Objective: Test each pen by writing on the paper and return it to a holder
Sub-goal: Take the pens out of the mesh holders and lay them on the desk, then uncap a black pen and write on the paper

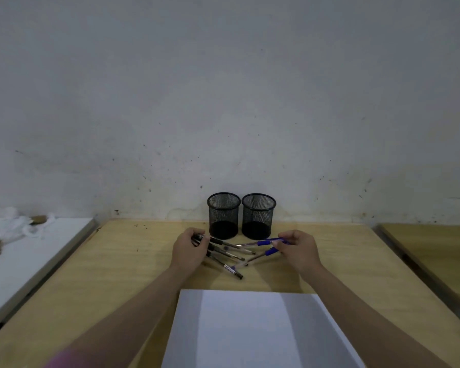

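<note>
Two black mesh holders stand side by side at the table's back, the left holder (pixel 223 216) and the right holder (pixel 258 217); both look empty. In front of them, my left hand (pixel 189 251) grips the ends of several black-capped pens (pixel 225 254) that fan out to the right on the wood. My right hand (pixel 299 249) pinches the ends of two blue-capped pens (pixel 264 243) that point left. The pen tips nearly meet between my hands. A white sheet of paper (pixel 250 330) lies near me at the table's front.
The wooden table (pixel 117 261) runs back to a stained grey wall. A white surface (pixel 24 258) with crumpled white and brown scraps lies to the left. Another wooden table (pixel 436 248) stands to the right across a gap.
</note>
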